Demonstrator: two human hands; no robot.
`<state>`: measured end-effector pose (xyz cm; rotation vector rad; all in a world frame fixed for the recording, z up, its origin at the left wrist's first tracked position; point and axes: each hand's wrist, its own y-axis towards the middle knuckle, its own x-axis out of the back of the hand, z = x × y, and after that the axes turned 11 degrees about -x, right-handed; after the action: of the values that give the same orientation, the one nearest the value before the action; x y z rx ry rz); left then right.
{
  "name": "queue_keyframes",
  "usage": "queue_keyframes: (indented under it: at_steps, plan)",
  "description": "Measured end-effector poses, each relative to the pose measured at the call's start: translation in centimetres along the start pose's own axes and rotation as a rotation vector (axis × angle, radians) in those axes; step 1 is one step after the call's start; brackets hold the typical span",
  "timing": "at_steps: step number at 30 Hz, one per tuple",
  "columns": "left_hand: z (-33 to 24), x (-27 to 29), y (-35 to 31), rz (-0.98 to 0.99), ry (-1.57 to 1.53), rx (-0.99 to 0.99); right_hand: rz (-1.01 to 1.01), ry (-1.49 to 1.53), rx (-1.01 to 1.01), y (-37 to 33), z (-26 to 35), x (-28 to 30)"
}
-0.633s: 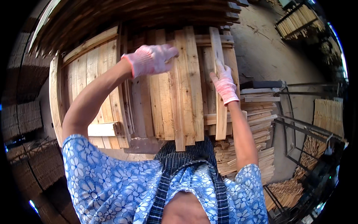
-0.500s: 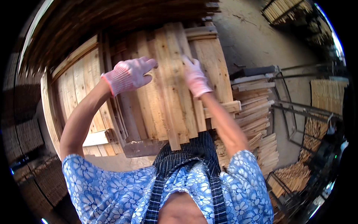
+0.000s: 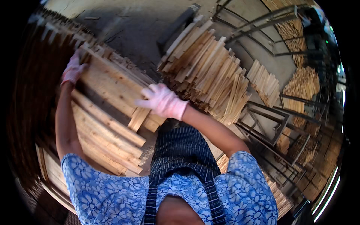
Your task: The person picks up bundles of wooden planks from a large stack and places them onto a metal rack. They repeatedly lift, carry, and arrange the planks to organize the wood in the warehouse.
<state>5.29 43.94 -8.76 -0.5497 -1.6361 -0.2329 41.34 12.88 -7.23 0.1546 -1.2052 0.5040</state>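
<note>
Both my hands wear pale pink knit gloves. At the far left my left hand is at the far end of a wide wooden board, its thumb and fingers around the end; the fingertips are partly hidden. My right hand, slightly blurred, is over the near end of the same wood with its fingers spread. Under that hand a short wooden piece sticks out crosswise. Nearer to me on the left, several long planks lie side by side, their near ends uneven.
Ahead to the right stands a large pile of wooden strips, with a smaller strip stack beyond it. Dark metal frames stand at right. A dark stack of wood rises along the left.
The view has turned to the right, bringing the strip pile ahead of me. My left hand has moved to the board's far end; my right hand has come to the near end, fingers spread.
</note>
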Motion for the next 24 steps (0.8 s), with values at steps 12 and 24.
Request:
queue_keyframes:
  at_steps: [12, 24]
  plan:
    - [-20.1, 5.8, 6.9, 0.175, 0.454, -0.011, -0.415, 0.399, -0.063, -0.7, -1.1, -1.4]
    - [-60.6, -38.8, 0.3, 0.836, -0.508, -0.520, -0.245, 1.294, -1.716, -29.1, -26.9, -38.7]
